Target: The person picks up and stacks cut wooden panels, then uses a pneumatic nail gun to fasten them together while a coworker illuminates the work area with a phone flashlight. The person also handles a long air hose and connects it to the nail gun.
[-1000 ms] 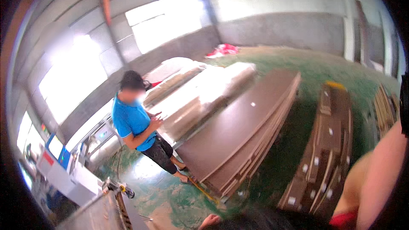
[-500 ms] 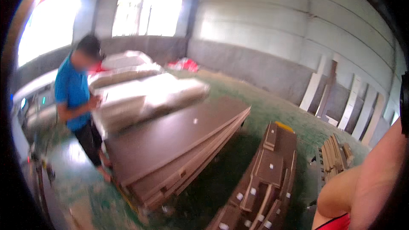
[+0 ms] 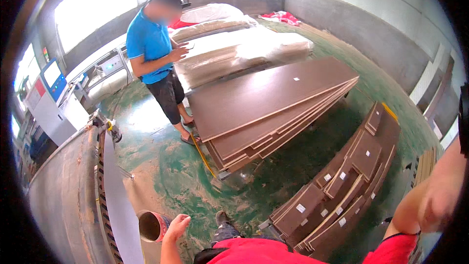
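My left hand [image 3: 178,226] hangs low in front of me with its fingers loosely curled in, and nothing shows in it. Beside it stands a round, open-topped bucket [image 3: 166,220] with a reddish outside; I cannot tell whether the hand touches it. My right arm [image 3: 435,200], in a red sleeve, is bent and raised at the right edge, and its hand lies outside the picture. Closest to that arm are stacked brown panels [image 3: 365,155] of mixed sizes with small white labels.
Large brown boards [image 3: 273,100] lie fanned in a stack ahead. A person in a blue shirt [image 3: 149,44] stands beside them, holding a flat object. Wrapped bundles [image 3: 244,51] lie behind. A machine bed [image 3: 63,195] runs along the left, with a control cabinet [image 3: 51,102] beyond.
The view has swung left and down. My left hand, the bucket and the machine bed have come into sight. My right arm stays raised.
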Demonstrator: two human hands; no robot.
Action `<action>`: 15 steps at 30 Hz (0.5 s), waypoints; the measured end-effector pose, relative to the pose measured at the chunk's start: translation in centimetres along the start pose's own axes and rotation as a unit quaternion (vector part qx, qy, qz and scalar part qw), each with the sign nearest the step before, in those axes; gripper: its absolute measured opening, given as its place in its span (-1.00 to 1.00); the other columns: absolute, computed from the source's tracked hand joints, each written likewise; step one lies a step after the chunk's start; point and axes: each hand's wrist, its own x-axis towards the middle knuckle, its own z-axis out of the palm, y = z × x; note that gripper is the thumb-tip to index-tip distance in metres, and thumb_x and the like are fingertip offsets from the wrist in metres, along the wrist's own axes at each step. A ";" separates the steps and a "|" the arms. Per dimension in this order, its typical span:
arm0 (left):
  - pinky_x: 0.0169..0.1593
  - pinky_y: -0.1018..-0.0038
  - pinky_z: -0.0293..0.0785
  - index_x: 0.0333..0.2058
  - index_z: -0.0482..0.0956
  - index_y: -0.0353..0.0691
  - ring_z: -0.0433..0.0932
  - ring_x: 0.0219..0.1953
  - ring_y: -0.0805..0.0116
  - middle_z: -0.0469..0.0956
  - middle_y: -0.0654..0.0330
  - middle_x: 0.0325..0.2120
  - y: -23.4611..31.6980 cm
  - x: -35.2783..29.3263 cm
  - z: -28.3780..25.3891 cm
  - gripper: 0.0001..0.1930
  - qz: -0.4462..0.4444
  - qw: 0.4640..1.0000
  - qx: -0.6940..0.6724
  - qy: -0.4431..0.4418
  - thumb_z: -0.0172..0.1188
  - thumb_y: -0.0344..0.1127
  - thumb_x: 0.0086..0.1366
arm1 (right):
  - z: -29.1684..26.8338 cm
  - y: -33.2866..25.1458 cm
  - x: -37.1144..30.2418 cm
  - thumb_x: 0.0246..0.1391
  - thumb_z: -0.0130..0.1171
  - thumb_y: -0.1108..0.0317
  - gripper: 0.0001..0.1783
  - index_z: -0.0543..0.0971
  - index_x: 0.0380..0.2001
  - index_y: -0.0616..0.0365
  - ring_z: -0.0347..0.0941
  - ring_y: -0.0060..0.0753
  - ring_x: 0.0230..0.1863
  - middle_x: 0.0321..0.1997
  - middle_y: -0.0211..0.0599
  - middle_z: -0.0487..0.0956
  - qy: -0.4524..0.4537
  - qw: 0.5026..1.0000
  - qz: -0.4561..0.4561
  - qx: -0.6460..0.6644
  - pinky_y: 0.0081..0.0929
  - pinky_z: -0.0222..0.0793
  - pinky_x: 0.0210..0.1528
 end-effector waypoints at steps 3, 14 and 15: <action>-0.05 0.42 0.45 -0.02 0.50 -0.34 0.53 -0.16 0.35 0.60 0.12 -0.21 -2.1 -0.8 -5.8 -0.58 -0.032 0.997 0.022 0.063 0.17 -0.09 0.33 | 9.2 1.4 -0.5 0.03 0.23 0.25 -0.46 0.45 0.12 0.12 0.33 -0.12 0.21 0.22 -0.13 0.41 0.009 0.993 0.039 0.111 -0.17 0.19 0.25; -0.17 0.40 0.46 -0.05 0.52 -0.28 0.51 -0.24 0.40 0.57 0.20 -0.28 0.7 20.1 -14.6 -0.61 -0.037 0.995 -0.085 -0.045 0.16 -0.09 0.33 | 35.0 -7.5 -28.7 0.03 0.32 0.21 -0.45 0.50 0.05 0.27 0.51 -0.20 0.06 0.05 -0.05 0.56 -0.453 0.646 0.550 0.273 -0.29 0.41 0.12; -0.21 0.42 0.44 -0.05 0.51 -0.24 0.52 -0.28 0.41 0.56 0.22 -0.25 0.8 20.8 -15.6 -0.64 -0.060 0.995 -0.064 -0.055 0.13 -0.08 0.35 | 36.1 -10.6 -30.6 0.05 0.32 0.19 -0.45 0.49 0.06 0.27 0.51 -0.22 0.05 0.03 -0.07 0.57 -0.513 0.583 0.567 0.275 -0.29 0.41 0.11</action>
